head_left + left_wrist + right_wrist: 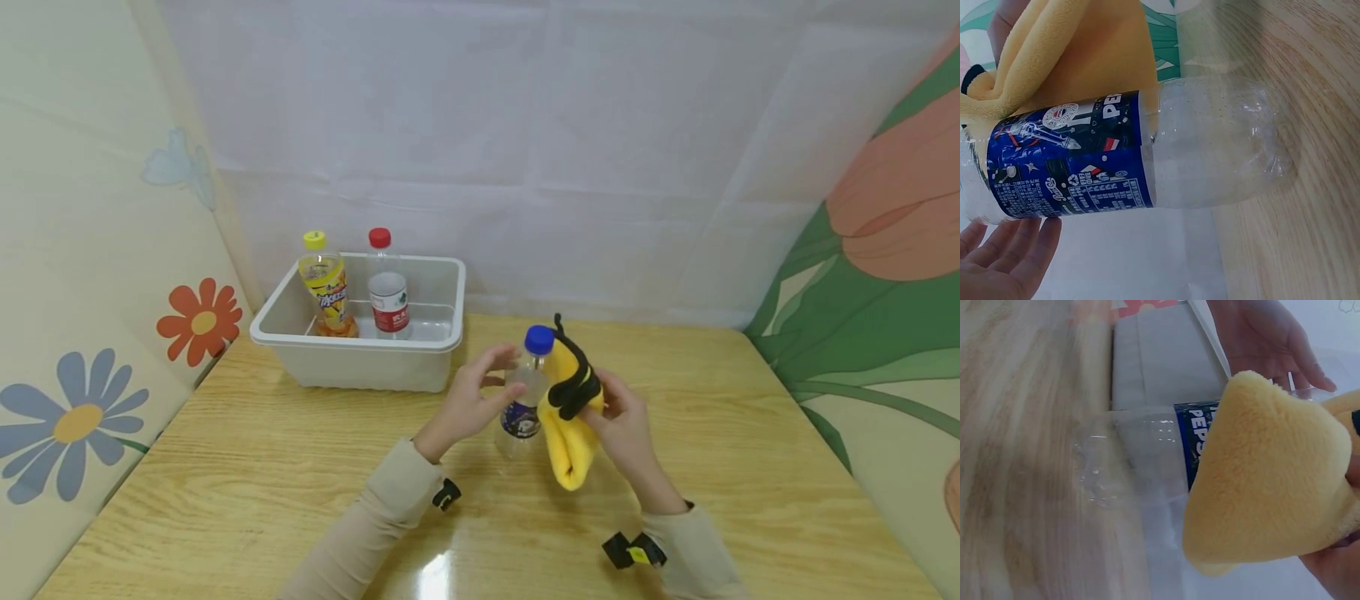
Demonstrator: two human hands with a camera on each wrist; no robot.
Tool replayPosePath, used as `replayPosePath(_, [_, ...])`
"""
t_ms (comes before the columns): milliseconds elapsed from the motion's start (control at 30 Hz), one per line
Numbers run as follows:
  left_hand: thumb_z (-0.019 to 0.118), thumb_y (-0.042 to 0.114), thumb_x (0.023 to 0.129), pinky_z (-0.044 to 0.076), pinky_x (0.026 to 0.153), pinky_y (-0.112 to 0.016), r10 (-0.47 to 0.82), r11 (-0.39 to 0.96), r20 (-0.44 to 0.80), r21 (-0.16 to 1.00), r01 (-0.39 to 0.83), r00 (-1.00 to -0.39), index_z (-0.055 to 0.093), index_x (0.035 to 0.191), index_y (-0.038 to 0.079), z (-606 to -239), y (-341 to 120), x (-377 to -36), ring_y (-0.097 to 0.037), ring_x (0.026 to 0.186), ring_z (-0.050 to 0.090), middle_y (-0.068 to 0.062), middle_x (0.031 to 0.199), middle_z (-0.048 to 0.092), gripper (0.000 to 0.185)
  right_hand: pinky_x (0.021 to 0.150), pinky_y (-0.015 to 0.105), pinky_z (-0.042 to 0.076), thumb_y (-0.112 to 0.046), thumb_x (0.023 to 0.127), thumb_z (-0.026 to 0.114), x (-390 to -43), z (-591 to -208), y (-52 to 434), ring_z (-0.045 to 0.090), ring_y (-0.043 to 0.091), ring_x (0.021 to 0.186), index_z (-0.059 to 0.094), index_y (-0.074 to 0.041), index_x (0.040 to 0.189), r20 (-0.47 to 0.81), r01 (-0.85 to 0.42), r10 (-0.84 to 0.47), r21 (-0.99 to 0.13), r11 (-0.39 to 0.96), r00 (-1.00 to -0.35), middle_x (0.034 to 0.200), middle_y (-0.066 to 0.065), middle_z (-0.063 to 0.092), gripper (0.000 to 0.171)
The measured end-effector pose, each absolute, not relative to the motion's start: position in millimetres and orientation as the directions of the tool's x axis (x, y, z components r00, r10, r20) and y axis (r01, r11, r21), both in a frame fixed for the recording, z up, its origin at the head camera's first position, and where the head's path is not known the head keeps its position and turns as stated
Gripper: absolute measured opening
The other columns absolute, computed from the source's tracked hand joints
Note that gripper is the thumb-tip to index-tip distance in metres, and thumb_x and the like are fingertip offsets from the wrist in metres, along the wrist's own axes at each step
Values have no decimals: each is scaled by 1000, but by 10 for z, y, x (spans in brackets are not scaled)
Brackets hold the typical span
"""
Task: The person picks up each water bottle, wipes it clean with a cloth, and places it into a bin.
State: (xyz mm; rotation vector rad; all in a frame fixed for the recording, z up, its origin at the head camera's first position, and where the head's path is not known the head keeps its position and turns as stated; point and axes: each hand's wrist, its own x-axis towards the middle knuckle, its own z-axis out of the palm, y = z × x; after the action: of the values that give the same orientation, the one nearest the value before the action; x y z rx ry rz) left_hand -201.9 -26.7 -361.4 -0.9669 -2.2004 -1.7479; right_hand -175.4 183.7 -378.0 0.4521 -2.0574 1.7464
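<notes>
An Empty-looking clear plastic Pepsi bottle with a blue cap and dark blue label stands upright on the table. My left hand is at its left side, fingers spread and loosely bent; in the left wrist view the fingertips lie at the label's edge, and contact is hard to tell. My right hand pinches a folded yellow plush piece with black cords, held against or just beside the bottle's right side. In the right wrist view the yellow plush covers much of the label.
At the back left sits a light grey plastic bin. Inside it stand a yellow-capped bottle and a red-capped bottle. White cloth hangs behind the wooden table, with flower-printed panels at both sides.
</notes>
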Motion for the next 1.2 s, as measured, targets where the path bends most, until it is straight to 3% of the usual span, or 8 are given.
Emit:
replayPosePath(267, [58, -6, 84, 51, 83, -41, 381, 107, 514, 801, 589, -769, 40, 124, -16, -3450, -278, -1896, -39, 106, 53, -32, 121, 49, 45, 67, 15, 51, 23, 68, 58, -1770, -3889, 1824, 55, 4, 82, 52, 18, 106, 470, -463, -2, -868, 178, -883, 95, -15, 60, 39])
replayPosePath(467, [59, -5, 84, 52, 83, -34, 375, 119, 517, 797, 593, -770, 40, 124, -17, -3460, -273, -1905, -37, 105, 54, -29, 121, 50, 46, 66, 15, 51, 24, 68, 59, -1792, -3959, 1830, 55, 5, 82, 55, 14, 106, 460, -454, -20, -868, 200, -888, 95, -16, 60, 40])
replayPosePath(833, [60, -7, 83, 52, 83, -34, 373, 117, 514, 800, 589, -772, 39, 126, -15, -3630, -258, -2032, -37, 106, 53, -29, 122, 50, 48, 70, 18, 52, 23, 68, 58, -1794, -4047, 1817, 55, 4, 87, 54, 14, 110, 419, -422, -57, -887, 188, -906, 98, -13, 59, 43])
replayPosePath(1100, [61, -1, 85, 51, 84, -40, 367, 77, 536, 797, 599, -760, 40, 129, -9, -3764, -254, -2119, -33, 107, 54, -24, 124, 51, 49, 72, 17, 50, 21, 69, 59, -1797, -4117, 1802, 54, 2, 87, 53, 14, 110, 340, -342, -49, -911, 232, -939, 104, 22, 59, 42])
replayPosePath(1200, [61, 1, 85, 51, 84, -41, 368, 70, 540, 796, 602, -757, 40, 128, -9, -3763, -254, -2117, -32, 107, 54, -24, 124, 51, 49, 73, 17, 50, 20, 69, 60, -1799, -4137, 1806, 54, 2, 87, 53, 13, 110, 320, -323, -52, -915, 241, -946, 105, 26, 57, 42])
